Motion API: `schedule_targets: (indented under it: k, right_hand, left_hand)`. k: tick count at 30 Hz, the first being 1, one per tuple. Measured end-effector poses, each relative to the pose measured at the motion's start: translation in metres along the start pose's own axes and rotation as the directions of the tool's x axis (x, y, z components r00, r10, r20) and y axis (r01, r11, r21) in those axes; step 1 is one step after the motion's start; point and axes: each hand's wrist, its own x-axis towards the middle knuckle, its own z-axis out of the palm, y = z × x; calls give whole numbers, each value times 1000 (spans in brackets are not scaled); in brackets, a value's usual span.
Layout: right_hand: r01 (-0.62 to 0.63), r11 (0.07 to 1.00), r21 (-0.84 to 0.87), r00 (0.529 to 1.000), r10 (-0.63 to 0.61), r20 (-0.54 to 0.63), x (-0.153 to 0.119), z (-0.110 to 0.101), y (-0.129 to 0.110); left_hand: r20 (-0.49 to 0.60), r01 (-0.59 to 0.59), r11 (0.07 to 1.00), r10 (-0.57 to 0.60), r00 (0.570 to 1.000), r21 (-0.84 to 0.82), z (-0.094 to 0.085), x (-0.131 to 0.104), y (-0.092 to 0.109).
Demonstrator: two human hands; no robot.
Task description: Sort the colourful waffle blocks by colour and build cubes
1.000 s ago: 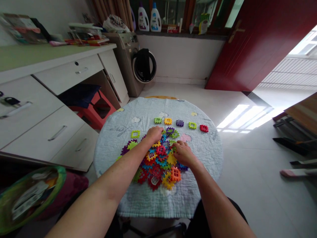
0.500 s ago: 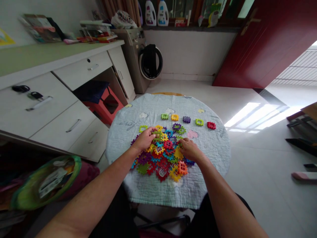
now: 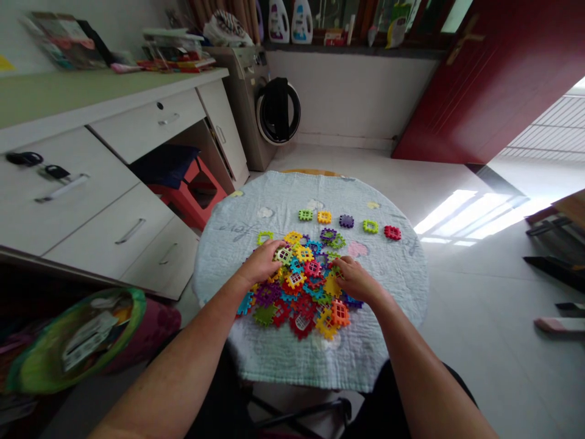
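A heap of interlocking plastic building blocks (image 3: 304, 302), square with toothed edges, lies on the cloth-covered round table. My left hand (image 3: 261, 263) is at the heap's left side, its thumb and fingers closed on a light green window-patterned block (image 3: 284, 255). At the right side, my right hand (image 3: 356, 277) has its fingertips closed on a green block (image 3: 337, 272), partly hidden by the fingers. Beneath that hand lies a yellow block (image 3: 332, 285). Behind the heap stands a spaced row of single blocks: green (image 3: 305, 214), yellow (image 3: 324, 217), purple (image 3: 346, 221), lime (image 3: 370, 227) and red (image 3: 392, 232).
A pale blue cloth (image 3: 274, 201) covers the table. To the left are a white drawer desk (image 3: 105, 183), a red stool (image 3: 198, 192) and a lined bin (image 3: 132, 329). A washing machine (image 3: 249, 103) with its door open and a red door (image 3: 493, 79) are farther back.
My left hand has shifted slightly left and down with the light green block, which now shows its window grid more fully. My right hand has barely moved. The view has tilted a little.
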Motion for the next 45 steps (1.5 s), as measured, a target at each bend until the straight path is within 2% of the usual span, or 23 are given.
schedule_targets:
  k: [3,8,14,20,26,31,35,41,45]
  right_hand:
    - [3,1000,3,1000,-3,-2,-1,0,-1]
    - [10,1000,-5,1000,-10,-12,-3,-1,-1]
    - [11,1000,16,1000,-11,-9,-4,0,1]
    - [12,999,29,1000,-12,2,-4,-1,0]
    - [15,1000,27,1000,-15,1,-5,-1,-1]
    - [36,999,31,999,-36,4,-6,-3,-2]
    - [53,998,36,999,-54,0,-6,-5,-1]
    - [87,995,49,996,-88,23,-8,-6,0]
    - [99,993,64,995,-101,23,-8,-5,1]
  left_hand:
    - [60,-15,992,7,998,124,-2,-2,-2]
    - [105,-7,989,-9,994,147,0,-2,-1]
    - [79,5,984,-19,997,176,-5,0,1]
    - [-4,-8,976,9,1000,218,-9,-2,-1]
    - [40,95,916,-120,992,389,-18,-6,-18]
    - [52,143,922,-173,984,359,-36,-9,-37]
    - [47,200,902,-235,971,383,-46,-10,-44]
    - [74,244,870,-303,950,429,-40,-6,-47]
    - [129,269,876,-345,930,401,-36,-7,-48]
